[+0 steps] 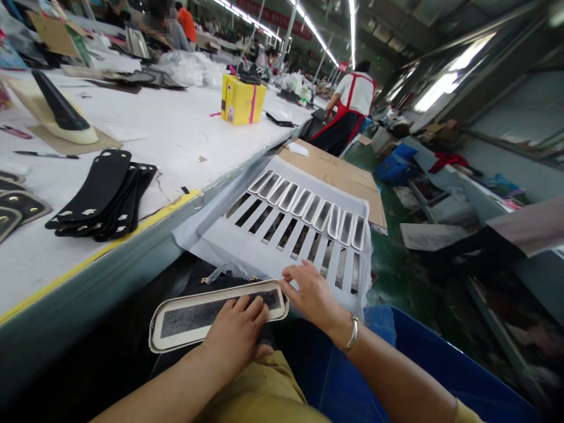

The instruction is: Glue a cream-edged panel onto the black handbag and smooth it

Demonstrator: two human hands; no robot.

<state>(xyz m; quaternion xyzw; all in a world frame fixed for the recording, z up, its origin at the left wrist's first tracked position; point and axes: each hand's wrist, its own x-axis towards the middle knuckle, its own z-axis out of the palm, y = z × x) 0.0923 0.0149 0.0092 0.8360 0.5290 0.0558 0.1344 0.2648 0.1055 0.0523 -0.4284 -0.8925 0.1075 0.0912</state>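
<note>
A long oblong panel [185, 320] with rounded ends lies across my lap. It has a cream rim and a dark, scuffed strip along its middle. My left hand [242, 326] lies over the strip with bent fingers, its thumb at the near edge, gripping the panel. At the panel's right end, my right hand [306, 291] has thumb and forefinger pinched at the rim; a bracelet circles that wrist. Just beyond the panel is a dark item with a clear strap [229, 270] and small metal fittings.
A slotted white sheet [264, 252] carries a row of white-rimmed oblong pieces [302, 202] on cardboard [335, 170]. On the table at left are stacked black straps [99, 197], a black-handled tool [61, 111] and a yellow box [242, 100]. A blue bin [423, 346] stands right; a co-worker [348, 106] bends ahead.
</note>
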